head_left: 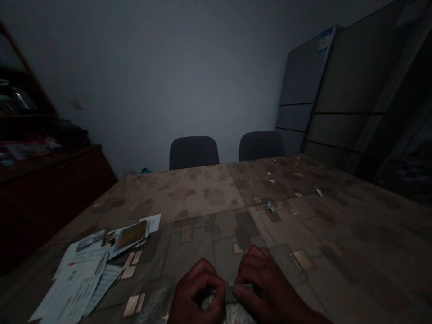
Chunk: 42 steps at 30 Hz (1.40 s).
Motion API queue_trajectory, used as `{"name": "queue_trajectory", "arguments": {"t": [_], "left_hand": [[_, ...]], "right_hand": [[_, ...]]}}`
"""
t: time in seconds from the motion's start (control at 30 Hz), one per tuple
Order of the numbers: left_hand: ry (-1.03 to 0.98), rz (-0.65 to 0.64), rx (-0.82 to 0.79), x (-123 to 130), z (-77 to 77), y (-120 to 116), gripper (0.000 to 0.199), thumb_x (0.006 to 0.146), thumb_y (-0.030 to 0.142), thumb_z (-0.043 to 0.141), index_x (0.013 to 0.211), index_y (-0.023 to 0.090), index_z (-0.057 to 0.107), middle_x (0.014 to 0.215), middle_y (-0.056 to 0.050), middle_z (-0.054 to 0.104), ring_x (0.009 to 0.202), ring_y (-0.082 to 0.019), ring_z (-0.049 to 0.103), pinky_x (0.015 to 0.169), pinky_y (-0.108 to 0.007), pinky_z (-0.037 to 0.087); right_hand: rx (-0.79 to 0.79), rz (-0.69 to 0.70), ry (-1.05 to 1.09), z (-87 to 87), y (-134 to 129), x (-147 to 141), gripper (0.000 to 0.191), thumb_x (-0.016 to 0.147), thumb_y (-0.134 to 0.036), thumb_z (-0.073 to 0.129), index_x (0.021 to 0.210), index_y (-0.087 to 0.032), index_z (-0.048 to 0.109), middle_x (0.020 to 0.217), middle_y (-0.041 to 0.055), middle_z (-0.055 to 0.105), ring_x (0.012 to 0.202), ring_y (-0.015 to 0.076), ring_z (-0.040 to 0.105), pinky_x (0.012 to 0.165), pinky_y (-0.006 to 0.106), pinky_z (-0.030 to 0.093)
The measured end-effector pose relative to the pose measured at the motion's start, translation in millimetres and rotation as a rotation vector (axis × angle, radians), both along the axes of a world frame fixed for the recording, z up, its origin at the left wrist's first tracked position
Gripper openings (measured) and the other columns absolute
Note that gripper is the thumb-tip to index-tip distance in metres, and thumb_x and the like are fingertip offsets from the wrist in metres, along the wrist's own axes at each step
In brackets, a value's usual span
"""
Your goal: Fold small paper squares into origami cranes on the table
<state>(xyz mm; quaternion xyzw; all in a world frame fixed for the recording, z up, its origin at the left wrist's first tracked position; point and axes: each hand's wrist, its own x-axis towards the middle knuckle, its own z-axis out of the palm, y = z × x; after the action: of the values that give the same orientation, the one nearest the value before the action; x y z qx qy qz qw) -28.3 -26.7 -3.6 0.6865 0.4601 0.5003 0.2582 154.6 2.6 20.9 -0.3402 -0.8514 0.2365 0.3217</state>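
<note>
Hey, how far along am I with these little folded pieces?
Two look done: the green piece and the pale piece, set down ahead to the right. In progress is a small piece pinched between your left hand and right hand. Finishing it seems left; whether the flat loose papers are needed, I can't tell.

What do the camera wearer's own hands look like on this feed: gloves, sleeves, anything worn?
Both the left hand and the right hand are bare, with no gloves. No sleeve shows on the visible part of the right forearm; the left one is out of frame. I make out no ring or watch, but it's dim.
</note>
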Motion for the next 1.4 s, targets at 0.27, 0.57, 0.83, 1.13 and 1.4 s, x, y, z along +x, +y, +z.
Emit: {"name": "queue_trajectory", "arguments": {"t": [0.27, 0.57, 0.83, 1.13, 1.4], "left_hand": [[-0.079, 0.256, -0.199, -15.1, 16.5, 13.9, 0.021, 0.068, 0.019, 0.062, 0.048, 0.019, 0.059, 0.055, 0.001, 0.054, 0.055, -0.017, 0.054, 0.054, -0.025, 0.039], [-0.691, -0.016, -0.582, 13.0, 1.5, -5.0, 0.036, 0.059, 0.047, 0.082, 0.074, 0.016, 0.069, 0.061, -0.002, 0.065, 0.058, -0.014, 0.057, 0.057, -0.023, 0.042], [-0.722, 0.151, -0.521, 13.7, 5.5, -5.5, 0.032, 0.053, 0.039, 0.086, 0.064, 0.016, 0.067, 0.052, 0.003, 0.060, 0.051, -0.008, 0.051, 0.049, -0.016, 0.037], [-0.831, 0.210, -0.509, 18.3, 3.8, -3.3, 0.039, 0.049, 0.038, 0.088, 0.067, 0.019, 0.059, 0.051, 0.005, 0.060, 0.049, -0.010, 0.053, 0.049, -0.018, 0.040], [-0.846, 0.160, -0.553, 15.2, 6.1, -5.2, 0.041, 0.047, 0.044, 0.088, 0.063, 0.016, 0.063, 0.049, 0.005, 0.057, 0.048, -0.009, 0.050, 0.049, -0.018, 0.037]], "right_hand": [[-0.138, -0.102, 0.171, 16.7, 9.7, 17.1, 0.021, 0.084, -0.025, 0.054, 0.065, -0.018, 0.059, 0.068, 0.0018, 0.057, 0.074, 0.0193, 0.053, 0.070, 0.033, 0.037], [-0.551, -0.207, 0.406, -8.4, 1.4, -1.0, 0.024, 0.080, -0.039, 0.056, 0.078, -0.015, 0.061, 0.062, -0.0021, 0.049, 0.058, 0.0141, 0.046, 0.054, 0.025, 0.033], [-0.194, -0.248, 0.205, -11.0, -7.4, -7.7, 0.013, 0.080, -0.029, 0.056, 0.078, -0.018, 0.061, 0.062, -0.0027, 0.050, 0.055, 0.0133, 0.047, 0.052, 0.023, 0.033], [0.084, -0.191, 0.093, -21.1, -4.6, -7.1, 0.004, 0.081, -0.020, 0.057, 0.078, -0.019, 0.054, 0.060, -0.0032, 0.049, 0.054, 0.0129, 0.047, 0.051, 0.022, 0.033], [0.032, -0.198, 0.098, -22.6, -5.0, -9.1, 0.005, 0.081, -0.022, 0.057, 0.078, -0.019, 0.054, 0.060, -0.0027, 0.049, 0.053, 0.0134, 0.046, 0.051, 0.024, 0.033]]}}
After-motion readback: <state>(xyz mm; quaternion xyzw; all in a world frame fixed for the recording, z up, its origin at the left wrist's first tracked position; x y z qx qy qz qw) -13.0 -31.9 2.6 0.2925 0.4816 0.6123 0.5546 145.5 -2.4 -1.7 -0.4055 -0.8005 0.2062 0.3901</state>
